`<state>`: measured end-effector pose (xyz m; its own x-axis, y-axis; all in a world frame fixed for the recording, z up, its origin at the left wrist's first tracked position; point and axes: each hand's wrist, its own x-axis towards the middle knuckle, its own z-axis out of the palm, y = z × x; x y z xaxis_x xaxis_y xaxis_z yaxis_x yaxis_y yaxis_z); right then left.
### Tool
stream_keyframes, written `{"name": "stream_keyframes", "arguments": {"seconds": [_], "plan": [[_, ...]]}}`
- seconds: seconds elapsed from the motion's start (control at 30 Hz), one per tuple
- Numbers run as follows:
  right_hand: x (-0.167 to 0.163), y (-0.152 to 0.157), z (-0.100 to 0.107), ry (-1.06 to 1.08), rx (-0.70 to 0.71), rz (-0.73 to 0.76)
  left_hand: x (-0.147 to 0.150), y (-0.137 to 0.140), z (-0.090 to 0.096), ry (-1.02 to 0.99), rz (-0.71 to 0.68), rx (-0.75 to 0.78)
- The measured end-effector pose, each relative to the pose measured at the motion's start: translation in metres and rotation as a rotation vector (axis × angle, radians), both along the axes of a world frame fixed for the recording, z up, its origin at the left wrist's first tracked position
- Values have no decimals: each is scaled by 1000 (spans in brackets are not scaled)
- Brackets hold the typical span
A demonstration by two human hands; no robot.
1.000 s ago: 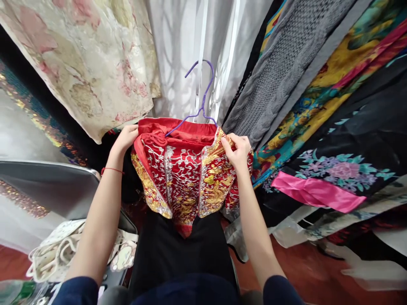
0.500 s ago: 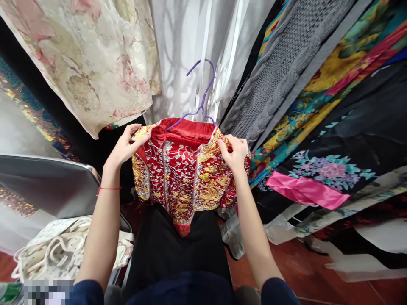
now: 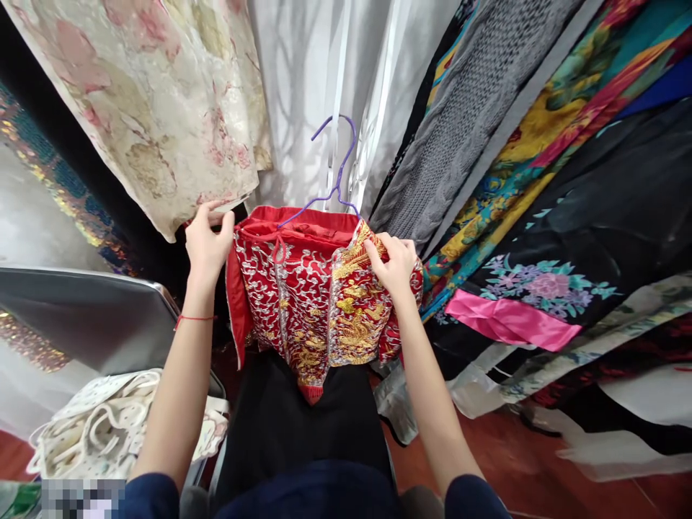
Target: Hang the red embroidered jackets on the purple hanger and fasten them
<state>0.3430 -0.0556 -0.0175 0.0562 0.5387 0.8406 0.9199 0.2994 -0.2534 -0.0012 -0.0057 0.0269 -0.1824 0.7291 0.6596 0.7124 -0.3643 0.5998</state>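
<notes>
A red jacket with gold and silver embroidery lies spread over my lap, its collar end up and a pointed tip hanging down. The purple hanger sits in its neck, hook upright. My right hand grips the gold-embroidered shoulder, thumb on top. My left hand is at the left upper edge, its thumb and fingers apart, with no cloth visible between them. Along that side the plain red lining shows in a folded strip. Inside the neck I see red lining and a small red tie loop.
A cream floral garment hangs at upper left, close to my left hand. On the right hang a grey knit and black cloth with a pink band. A grey chair back and white strappy fabric are at left.
My left hand has come off the gold-covered left shoulder and moved slightly outward. That panel has turned away, showing red lining. My right hand keeps its grip.
</notes>
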Motion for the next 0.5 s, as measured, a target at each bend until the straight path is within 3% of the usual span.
{"name": "stream_keyframes", "arguments": {"seconds": [0.1,0.17,0.37,0.5], "plan": [[3,-5,2,-32,-17,-22,18,-13,-7,175,-122,106],[11,-13,3,-52,-39,-49,25,-22,-16,318,-169,88],[39,-49,3,-52,-32,-181,24,-40,-50,447,-53,30],[50,-79,6,10,53,-298,23,-54,-58,491,-45,-126]]}}
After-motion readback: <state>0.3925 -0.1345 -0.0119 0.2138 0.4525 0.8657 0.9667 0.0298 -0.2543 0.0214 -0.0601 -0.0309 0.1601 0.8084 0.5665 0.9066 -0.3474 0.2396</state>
